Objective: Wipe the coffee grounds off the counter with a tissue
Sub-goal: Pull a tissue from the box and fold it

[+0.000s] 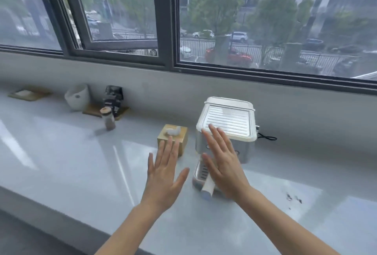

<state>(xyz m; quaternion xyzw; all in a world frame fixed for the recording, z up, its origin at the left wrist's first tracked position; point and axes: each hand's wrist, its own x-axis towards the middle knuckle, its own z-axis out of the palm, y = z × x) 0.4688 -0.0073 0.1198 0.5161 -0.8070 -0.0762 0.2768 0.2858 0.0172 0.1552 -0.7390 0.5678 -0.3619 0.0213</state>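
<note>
Both hands are raised over the counter [61, 162], fingers straight and spread, nothing held in either. The left hand [163, 177] is just left of the coffee machine [228, 126]. Its fingertips overlap the front of the wooden tissue box [182, 133], and I cannot tell whether they touch it. The right hand [224, 164] lies across the machine's front, hiding the controls and most of the drip tray; touching or hovering cannot be resolved. A pale handle [208, 187] pokes out below that hand at the machine's base. The tissue [173, 131] sticks up from the box top, just left of the machine, untouched. The coffee grounds [293, 198] are small dark specks on the counter, right of the machine and nearer the camera, well apart from both hands; they are blurred and their count is unclear. A black cable [267, 137] leaves the machine's right side. Far left of the machine are a small jar [109, 120], a dark packet [113, 97] and a white cup [78, 96], all blurred, with labels unreadable. The forearms are cut off at the bottom edge.
</note>
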